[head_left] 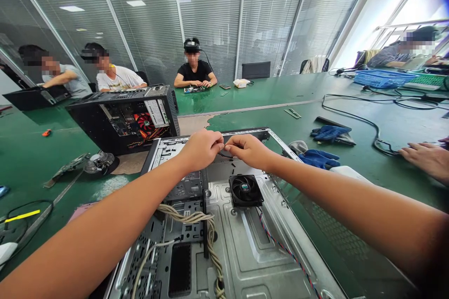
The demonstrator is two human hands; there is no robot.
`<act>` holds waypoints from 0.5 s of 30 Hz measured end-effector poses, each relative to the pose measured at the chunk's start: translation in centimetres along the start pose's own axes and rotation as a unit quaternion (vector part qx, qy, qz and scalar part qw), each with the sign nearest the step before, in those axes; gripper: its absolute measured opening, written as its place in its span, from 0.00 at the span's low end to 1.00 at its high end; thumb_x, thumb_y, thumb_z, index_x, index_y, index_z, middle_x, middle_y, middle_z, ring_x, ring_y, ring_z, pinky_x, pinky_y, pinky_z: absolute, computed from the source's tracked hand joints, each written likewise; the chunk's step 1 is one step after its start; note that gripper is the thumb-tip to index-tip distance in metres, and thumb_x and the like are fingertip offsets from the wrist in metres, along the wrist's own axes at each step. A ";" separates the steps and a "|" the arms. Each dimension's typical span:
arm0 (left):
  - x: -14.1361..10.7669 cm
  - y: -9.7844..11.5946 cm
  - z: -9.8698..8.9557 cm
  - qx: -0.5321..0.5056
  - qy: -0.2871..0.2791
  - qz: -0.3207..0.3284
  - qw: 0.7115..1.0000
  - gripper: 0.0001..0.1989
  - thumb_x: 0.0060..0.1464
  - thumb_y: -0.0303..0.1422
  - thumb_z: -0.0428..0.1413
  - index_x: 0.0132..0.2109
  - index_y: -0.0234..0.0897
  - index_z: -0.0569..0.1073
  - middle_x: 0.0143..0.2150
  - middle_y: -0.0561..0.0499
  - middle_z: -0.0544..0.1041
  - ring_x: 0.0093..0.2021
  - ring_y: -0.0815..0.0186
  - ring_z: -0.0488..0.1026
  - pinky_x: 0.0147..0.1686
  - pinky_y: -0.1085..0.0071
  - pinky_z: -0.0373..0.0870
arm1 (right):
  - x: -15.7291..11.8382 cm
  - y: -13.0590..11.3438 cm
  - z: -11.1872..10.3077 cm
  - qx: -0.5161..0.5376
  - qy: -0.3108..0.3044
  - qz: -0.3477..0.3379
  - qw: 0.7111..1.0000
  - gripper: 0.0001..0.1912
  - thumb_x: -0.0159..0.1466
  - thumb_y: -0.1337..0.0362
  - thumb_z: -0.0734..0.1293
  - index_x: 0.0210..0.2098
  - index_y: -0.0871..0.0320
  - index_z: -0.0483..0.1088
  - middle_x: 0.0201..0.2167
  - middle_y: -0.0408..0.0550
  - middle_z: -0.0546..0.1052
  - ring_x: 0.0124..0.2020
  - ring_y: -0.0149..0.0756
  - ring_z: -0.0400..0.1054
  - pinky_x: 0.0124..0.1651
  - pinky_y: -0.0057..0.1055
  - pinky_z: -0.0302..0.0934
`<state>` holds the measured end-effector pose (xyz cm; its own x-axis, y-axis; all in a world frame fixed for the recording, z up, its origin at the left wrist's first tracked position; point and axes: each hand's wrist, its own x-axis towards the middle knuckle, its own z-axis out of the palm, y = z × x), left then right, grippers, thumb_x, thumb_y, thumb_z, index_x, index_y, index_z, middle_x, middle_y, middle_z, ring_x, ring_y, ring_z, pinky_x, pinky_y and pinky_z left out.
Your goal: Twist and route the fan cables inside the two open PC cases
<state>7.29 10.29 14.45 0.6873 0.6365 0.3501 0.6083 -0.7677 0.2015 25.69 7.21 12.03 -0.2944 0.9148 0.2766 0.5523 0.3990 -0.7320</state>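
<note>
My left hand (pixel 202 148) and my right hand (pixel 248 150) meet over the far end of an open computer case (pixel 242 238). Both are closed in a pinch, fingertips almost touching. A thin dark strand shows just below the fingertips; what they grip is too small to name. Inside the case, a black cooling fan (pixel 246 190) lies on the bare metal panel, with a twisted red, blue and black lead running from it. Small dark bits (pixel 233 168) lie just beyond the fan. A bundle of twisted beige cables (pixel 212 233) crosses the case's left part.
A second computer tower (pixel 122 119) with a red fan stands beyond my left arm. Blue gloves (pixel 328 134) and a black cable (pixel 372 124) lie on the green table (pixel 266 112) at right, near another person's hand (pixel 426 159). A blue basket (pixel 384 78) sits farther back. Several people sit around.
</note>
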 end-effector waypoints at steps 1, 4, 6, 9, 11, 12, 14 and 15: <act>0.0 0.0 0.0 0.005 0.008 0.004 1.000 0.08 0.58 0.31 0.50 0.33 0.37 0.72 0.31 0.51 0.76 0.34 0.63 0.66 0.34 0.67 0.59 | 0.0 0.1 0.0 0.043 -0.007 0.017 0.999 0.09 0.59 0.62 0.62 0.25 0.58 0.66 0.19 0.40 0.64 0.22 0.28 0.54 0.27 0.28 0.50; 0.0 0.0 -0.1 0.009 0.029 0.009 1.000 0.08 0.59 0.31 0.49 0.34 0.37 0.71 0.32 0.50 0.75 0.35 0.62 0.66 0.35 0.66 0.59 | 0.1 0.3 0.1 0.176 -0.026 0.071 0.981 0.09 0.58 0.60 0.64 0.26 0.58 0.66 0.20 0.39 0.61 0.20 0.26 0.52 0.23 0.27 0.49; 0.0 0.0 -0.1 0.010 0.037 0.007 0.999 0.08 0.59 0.31 0.49 0.35 0.37 0.71 0.33 0.50 0.75 0.36 0.61 0.66 0.36 0.66 0.60 | 0.1 0.3 0.1 0.236 -0.031 0.098 0.966 0.08 0.57 0.59 0.65 0.27 0.58 0.66 0.20 0.39 0.61 0.19 0.26 0.52 0.22 0.27 0.48; -0.1 0.1 -0.1 0.013 0.037 0.004 0.999 0.09 0.60 0.32 0.48 0.36 0.38 0.71 0.34 0.49 0.75 0.38 0.61 0.66 0.38 0.65 0.61 | 0.0 0.2 0.0 0.277 -0.031 0.121 0.953 0.08 0.56 0.59 0.66 0.28 0.57 0.66 0.20 0.39 0.61 0.18 0.25 0.50 0.21 0.27 0.47; -0.1 0.2 -0.1 0.020 0.031 0.003 0.999 0.09 0.60 0.32 0.47 0.36 0.38 0.72 0.34 0.49 0.75 0.38 0.60 0.66 0.39 0.65 0.61 | 0.0 0.1 -0.1 0.284 -0.036 0.134 0.949 0.08 0.55 0.59 0.66 0.27 0.57 0.66 0.20 0.39 0.62 0.18 0.25 0.49 0.21 0.27 0.46; -0.1 0.2 -0.1 0.025 0.026 0.002 0.999 0.09 0.60 0.32 0.47 0.36 0.38 0.72 0.34 0.49 0.75 0.38 0.60 0.66 0.39 0.65 0.61 | 0.0 0.0 -0.1 0.280 -0.039 0.138 0.949 0.08 0.55 0.59 0.66 0.27 0.57 0.66 0.20 0.39 0.62 0.18 0.24 0.48 0.21 0.27 0.45; -0.1 0.3 -0.2 0.038 0.019 0.000 0.999 0.10 0.60 0.32 0.47 0.36 0.38 0.72 0.34 0.48 0.75 0.37 0.60 0.66 0.39 0.64 0.60 | 0.1 0.0 -0.2 0.249 -0.046 0.132 0.958 0.08 0.56 0.59 0.65 0.25 0.57 0.65 0.20 0.39 0.62 0.18 0.25 0.48 0.22 0.28 0.44; 0.0 0.4 -0.2 0.044 0.015 -0.002 0.999 0.10 0.60 0.32 0.48 0.36 0.37 0.72 0.34 0.48 0.76 0.37 0.60 0.66 0.39 0.64 0.60 | 0.1 0.1 -0.2 0.224 -0.044 0.121 0.966 0.09 0.56 0.59 0.65 0.25 0.57 0.66 0.20 0.39 0.62 0.19 0.26 0.49 0.22 0.28 0.44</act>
<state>7.41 9.97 14.67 0.6734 0.6355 0.3778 0.6440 -0.7552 0.1224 25.84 7.29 12.12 -0.2759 0.9609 0.0247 0.2252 0.0896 -0.9702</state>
